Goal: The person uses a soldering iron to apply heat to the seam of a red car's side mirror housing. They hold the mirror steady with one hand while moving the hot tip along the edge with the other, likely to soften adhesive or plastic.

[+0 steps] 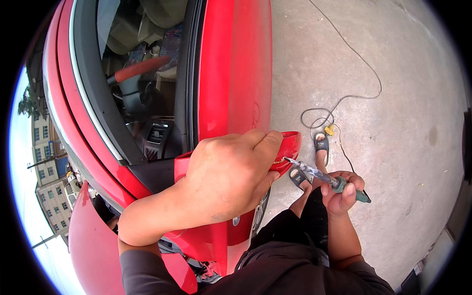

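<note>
My left hand [228,174] is wrapped over a red side mirror housing [292,145] on the red car's door [236,59], its fingers curled round the near side. A rough, jagged line, like a crack, runs along the housing below my fingertips. My right hand [344,191] is closed on the green handle of a soldering-iron-like tool [317,174] with a long metal shaft. The tool's tip rests at or very near that line on the housing. My left hand hides much of the mirror.
A dark cord [364,69] loops over the concrete floor [413,132] beside a yellow plug-like piece [329,130]. The car window [137,73] shows the steering wheel inside. A raised red panel [83,231] stands at lower left, with buildings beyond. My sandalled feet are below the mirror.
</note>
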Demonstrator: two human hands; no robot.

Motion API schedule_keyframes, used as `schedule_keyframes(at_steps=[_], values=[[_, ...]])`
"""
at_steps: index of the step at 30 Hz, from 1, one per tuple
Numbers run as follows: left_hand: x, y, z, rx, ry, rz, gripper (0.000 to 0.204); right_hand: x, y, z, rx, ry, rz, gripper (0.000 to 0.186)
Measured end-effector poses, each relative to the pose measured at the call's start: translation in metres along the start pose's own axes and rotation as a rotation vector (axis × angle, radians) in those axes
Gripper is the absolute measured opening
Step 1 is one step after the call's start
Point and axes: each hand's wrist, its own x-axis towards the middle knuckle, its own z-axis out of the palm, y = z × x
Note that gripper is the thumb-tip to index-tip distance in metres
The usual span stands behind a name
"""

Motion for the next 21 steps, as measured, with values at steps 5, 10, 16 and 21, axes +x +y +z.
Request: schedule_keyframes(at_steps=[5,10,16,21], values=[[0.0,-0.001,0.0,-0.002,0.013,0.012,0.055,0.001,0.001,0.003,-0.042,0.034,-0.009,0.061],[-0.001,0.0,-0.002,-0.007,-0.016,0.0,0.055,0.005,-0.005,-0.004,-0.014,-0.007,0.024,0.057],[0.0,0.001,-0.001,-0.013,-0.006,0.002,0.054,0.014,0.001,-0.006,0.316,-0.05,0.083,0.047],[0.002,0.002,-0.003,-0.014,-0.029,-0.01,0.055,0.026,0.023,-0.018,0.518,-0.12,0.199,0.038]])
